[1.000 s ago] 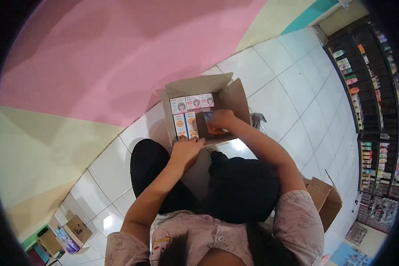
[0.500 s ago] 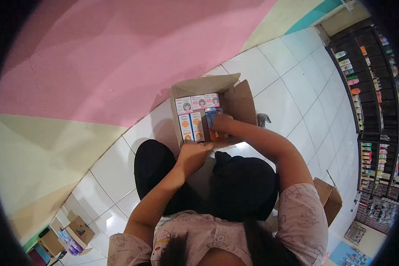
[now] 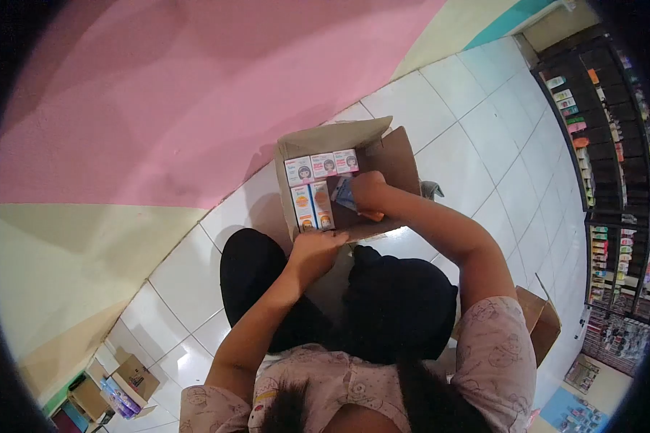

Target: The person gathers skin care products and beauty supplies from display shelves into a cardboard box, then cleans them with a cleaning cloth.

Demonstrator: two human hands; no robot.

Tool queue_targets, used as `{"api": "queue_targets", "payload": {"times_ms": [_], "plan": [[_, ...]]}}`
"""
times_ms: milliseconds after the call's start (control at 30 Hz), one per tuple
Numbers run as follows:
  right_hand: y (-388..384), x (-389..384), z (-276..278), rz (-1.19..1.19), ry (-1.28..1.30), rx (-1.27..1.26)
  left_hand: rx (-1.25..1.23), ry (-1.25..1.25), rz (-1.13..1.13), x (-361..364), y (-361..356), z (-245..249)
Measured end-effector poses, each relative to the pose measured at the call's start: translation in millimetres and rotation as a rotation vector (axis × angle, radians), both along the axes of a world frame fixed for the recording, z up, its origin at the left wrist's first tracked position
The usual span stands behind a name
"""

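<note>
An open cardboard box (image 3: 396,162) stands on the floor in front of my knees. Inside, three small white boxes with a girl's picture (image 3: 323,165) line the far left side. Nearer to me are two white-and-orange boxes (image 3: 312,206), side by side. My right hand (image 3: 368,193) reaches into the right part and is closed around a blue-and-orange pack (image 3: 345,192), which lies tilted and is partly hidden by the fingers. My left hand (image 3: 318,252) grips the near edge of the cardboard box, beside the white-and-orange boxes.
A second open cardboard box (image 3: 545,325) sits behind my right arm. At lower left, a carton (image 3: 136,379) stands by purple packs (image 3: 120,399). Dark shelves with many products (image 3: 599,144) run along the right. A pink wall (image 3: 195,94) rises beyond the box.
The blue-and-orange pack has turned from nearly straight to slanted under my right hand, which has shifted slightly right and toward the far side. My left hand stays at the box edge.
</note>
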State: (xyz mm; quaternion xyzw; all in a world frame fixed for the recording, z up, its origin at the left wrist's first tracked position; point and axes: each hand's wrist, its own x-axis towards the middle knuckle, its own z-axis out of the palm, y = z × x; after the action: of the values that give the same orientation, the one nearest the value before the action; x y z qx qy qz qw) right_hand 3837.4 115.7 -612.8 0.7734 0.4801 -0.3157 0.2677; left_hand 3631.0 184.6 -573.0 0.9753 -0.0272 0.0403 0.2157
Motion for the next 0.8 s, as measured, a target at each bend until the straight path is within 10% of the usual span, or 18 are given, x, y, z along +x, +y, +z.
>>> {"api": "queue_targets", "payload": {"times_ms": [800], "plan": [[-21, 8, -43, -0.020, -0.033, 0.394, 0.051, 0.123, -0.013, -1, -3, -3]]}}
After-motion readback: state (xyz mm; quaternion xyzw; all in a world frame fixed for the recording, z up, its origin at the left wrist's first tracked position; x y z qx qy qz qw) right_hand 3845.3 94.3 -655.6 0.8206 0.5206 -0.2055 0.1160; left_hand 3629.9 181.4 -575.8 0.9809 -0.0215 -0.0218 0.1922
